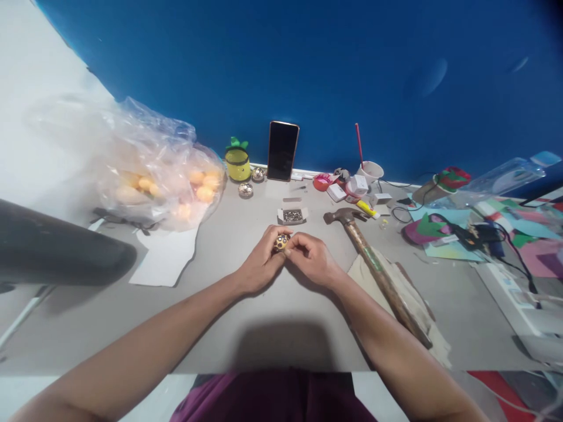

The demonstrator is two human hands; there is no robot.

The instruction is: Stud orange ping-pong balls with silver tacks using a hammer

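Note:
My left hand (pixel 263 261) is closed round a small yellow ball (pixel 281 241) dotted with shiny round metal studs. The fingers of my right hand (pixel 311 255) are pinched together against the ball's near right side; whatever they hold is too small and hidden to make out. Just beyond my hands lies an open small box (pixel 292 217) filled with small shiny metal pieces. Farther back, left of the box, sit two similar balls covered in metal studs, one nearer (pixel 245 190) and one behind it (pixel 258 174).
A claw hammer (pixel 373 264) lies on a cloth to the right. At the back a phone (pixel 282 150) leans against the blue wall beside a yellow pot (pixel 237 163). Plastic bags (pixel 153 176) with orange balls stand left. Cables and a power strip (pixel 510 293) lie right.

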